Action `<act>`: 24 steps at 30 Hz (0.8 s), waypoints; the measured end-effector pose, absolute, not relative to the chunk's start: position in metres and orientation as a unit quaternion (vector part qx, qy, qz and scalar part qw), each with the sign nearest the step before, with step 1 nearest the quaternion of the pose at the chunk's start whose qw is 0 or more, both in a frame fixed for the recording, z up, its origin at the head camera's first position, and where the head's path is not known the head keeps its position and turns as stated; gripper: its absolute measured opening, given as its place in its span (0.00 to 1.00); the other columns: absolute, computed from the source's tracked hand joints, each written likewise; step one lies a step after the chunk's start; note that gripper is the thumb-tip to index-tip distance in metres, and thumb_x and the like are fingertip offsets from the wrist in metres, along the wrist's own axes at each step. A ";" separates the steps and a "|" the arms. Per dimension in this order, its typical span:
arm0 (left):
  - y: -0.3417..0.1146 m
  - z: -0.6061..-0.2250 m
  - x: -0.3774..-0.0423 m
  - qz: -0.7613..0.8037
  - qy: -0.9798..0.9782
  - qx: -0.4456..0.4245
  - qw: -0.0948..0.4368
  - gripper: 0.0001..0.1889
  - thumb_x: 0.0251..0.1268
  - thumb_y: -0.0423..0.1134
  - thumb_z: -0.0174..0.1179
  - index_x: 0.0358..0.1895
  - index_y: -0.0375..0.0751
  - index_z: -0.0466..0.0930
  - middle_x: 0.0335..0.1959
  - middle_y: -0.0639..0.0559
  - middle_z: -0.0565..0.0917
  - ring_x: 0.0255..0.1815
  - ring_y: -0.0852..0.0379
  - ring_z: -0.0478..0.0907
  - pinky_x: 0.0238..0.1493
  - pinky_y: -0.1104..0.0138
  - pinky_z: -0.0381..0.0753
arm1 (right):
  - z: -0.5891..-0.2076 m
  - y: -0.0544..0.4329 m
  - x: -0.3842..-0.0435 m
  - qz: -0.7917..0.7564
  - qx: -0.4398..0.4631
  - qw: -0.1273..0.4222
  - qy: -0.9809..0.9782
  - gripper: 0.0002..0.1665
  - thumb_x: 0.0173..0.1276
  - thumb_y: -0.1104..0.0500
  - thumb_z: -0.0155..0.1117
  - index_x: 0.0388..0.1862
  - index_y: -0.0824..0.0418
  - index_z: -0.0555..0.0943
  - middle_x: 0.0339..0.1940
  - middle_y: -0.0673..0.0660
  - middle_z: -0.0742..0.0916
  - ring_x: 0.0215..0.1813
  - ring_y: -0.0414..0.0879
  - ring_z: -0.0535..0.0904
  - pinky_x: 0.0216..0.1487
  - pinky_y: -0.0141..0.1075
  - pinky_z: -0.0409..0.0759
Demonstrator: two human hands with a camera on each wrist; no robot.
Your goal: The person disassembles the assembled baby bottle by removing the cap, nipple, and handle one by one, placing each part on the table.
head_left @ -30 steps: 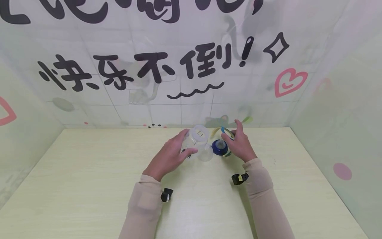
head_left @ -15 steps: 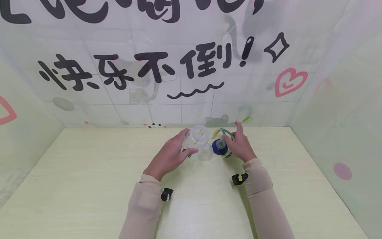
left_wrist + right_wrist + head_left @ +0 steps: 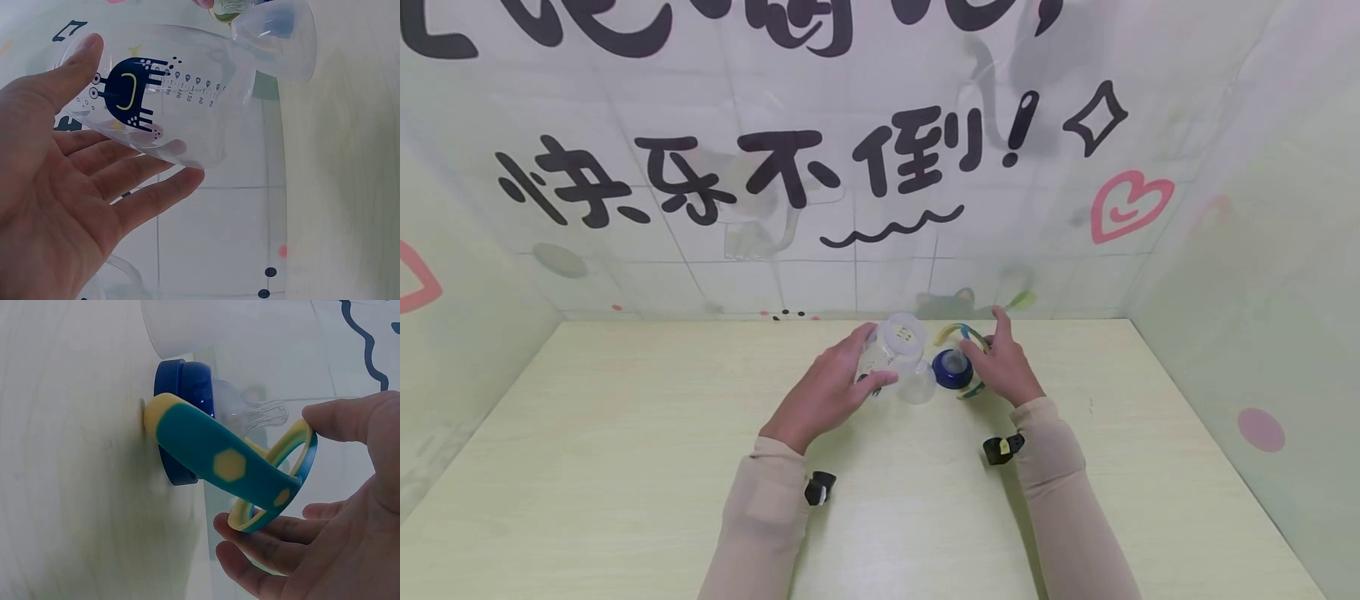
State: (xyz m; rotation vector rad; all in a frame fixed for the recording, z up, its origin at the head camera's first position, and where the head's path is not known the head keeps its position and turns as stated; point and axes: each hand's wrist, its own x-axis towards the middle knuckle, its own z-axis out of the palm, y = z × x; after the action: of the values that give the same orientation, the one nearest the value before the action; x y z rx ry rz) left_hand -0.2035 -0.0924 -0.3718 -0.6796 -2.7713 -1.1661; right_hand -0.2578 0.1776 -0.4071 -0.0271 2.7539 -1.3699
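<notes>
My left hand [image 3: 823,387] grips a clear baby bottle [image 3: 194,119] printed with a dark blue creature and a measuring scale. The bottle is tilted, its base toward the head camera. Close by it is a clear domed cap [image 3: 917,388]. To the right, a dark blue collar [image 3: 172,472] stands on the table with a clear teat [image 3: 232,407] pointing up. My right hand [image 3: 1009,371] holds a teal and yellow bottle handle [image 3: 206,445], thumb on one side and fingers on the other. The handle is tilted beside the collar, and one end seems to touch the table.
The pale wooden table [image 3: 887,517] ends at a printed white wall sheet [image 3: 805,292] just behind the bottle parts. Similar sheets rise at the left and right sides. A black wrist device [image 3: 820,489] sits on the left sleeve, another black wrist device [image 3: 1002,450] on the right.
The bottle handle has shifted and turned slightly in my right hand, and that hand's raised finger is a little lower. My left hand and the bottle have hardly moved.
</notes>
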 end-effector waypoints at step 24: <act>-0.092 -0.370 -0.204 -0.373 -0.901 -0.218 0.030 0.35 0.69 0.47 0.64 0.72 0.35 0.61 0.52 0.47 0.79 0.44 0.54 0.76 0.48 0.62 0.81 | -0.415 0.182 -0.262 -0.444 0.005 0.059 0.894 0.47 0.78 0.46 0.46 0.81 0.61 0.33 0.67 0.76 0.73 0.67 0.70 0.71 0.66 0.60 0.69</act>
State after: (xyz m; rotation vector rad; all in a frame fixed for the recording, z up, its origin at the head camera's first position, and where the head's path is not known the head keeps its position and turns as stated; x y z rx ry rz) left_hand -0.2037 -0.0925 -0.3704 -0.6727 -2.7792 -1.1502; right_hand -0.2619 0.1824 -0.4152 0.0148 2.7086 -1.3452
